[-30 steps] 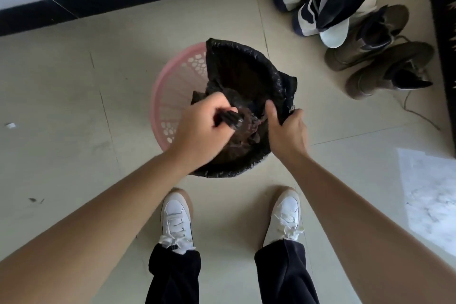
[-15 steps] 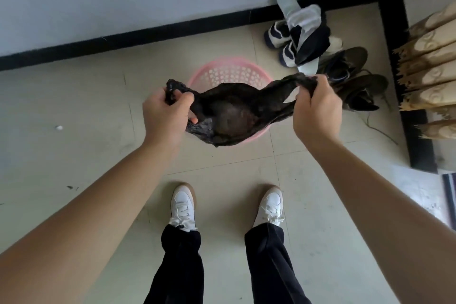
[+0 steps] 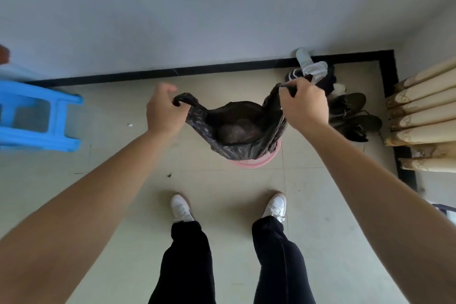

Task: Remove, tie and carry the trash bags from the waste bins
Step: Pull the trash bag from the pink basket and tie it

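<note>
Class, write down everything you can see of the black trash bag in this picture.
The black trash bag is thin, crinkled, glossy plastic. Its mouth is stretched open between two bunched corners: the left hand grips one, the right hand the other. The body sags between them, with a rounded brownish lump visible inside. It hangs over the pink bin, hiding most of it; whether its bottom touches the bin cannot be told.
</note>
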`<state>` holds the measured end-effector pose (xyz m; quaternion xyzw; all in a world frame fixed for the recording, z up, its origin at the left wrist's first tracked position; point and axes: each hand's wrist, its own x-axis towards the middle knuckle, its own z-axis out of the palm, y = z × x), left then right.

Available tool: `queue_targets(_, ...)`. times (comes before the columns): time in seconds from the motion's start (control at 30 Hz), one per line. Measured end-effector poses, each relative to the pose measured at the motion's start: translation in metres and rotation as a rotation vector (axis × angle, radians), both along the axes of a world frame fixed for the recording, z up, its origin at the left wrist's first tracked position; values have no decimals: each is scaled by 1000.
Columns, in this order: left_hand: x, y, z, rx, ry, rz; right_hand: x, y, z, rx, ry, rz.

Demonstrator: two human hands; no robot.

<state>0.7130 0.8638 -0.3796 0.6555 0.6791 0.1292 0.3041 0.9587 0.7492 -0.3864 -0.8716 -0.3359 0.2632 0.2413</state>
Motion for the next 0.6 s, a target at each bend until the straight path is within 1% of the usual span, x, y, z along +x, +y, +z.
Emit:
queue_targets(0.13, -40, 17, 24, 246, -34, -52, -35, 28, 25, 240, 23, 17)
queue_targets(0.23, -71, 38, 33, 324, -46, -91, -79, 51, 37, 307, 23, 32)
queue_targets(0.33, -115, 66, 30, 349, -88, -159, -130, 72, 41, 308, -12, 34)
queue_targets(0.4, -146, 87, 27, 322, -160, -245, -163, 88, 42, 278, -27, 6)
queue_targets(0.47, -180, 108, 24, 287, -210, -314, -192, 108, 38, 178, -27, -30)
queue_targets(0.53, -215, 124, 21, 250, -221, -345, -219, 124, 31, 78, 11, -93)
queue_targets(0.6, -244, 139, 13, 216, -213, -350, -238, 139, 20, 36, 19, -169)
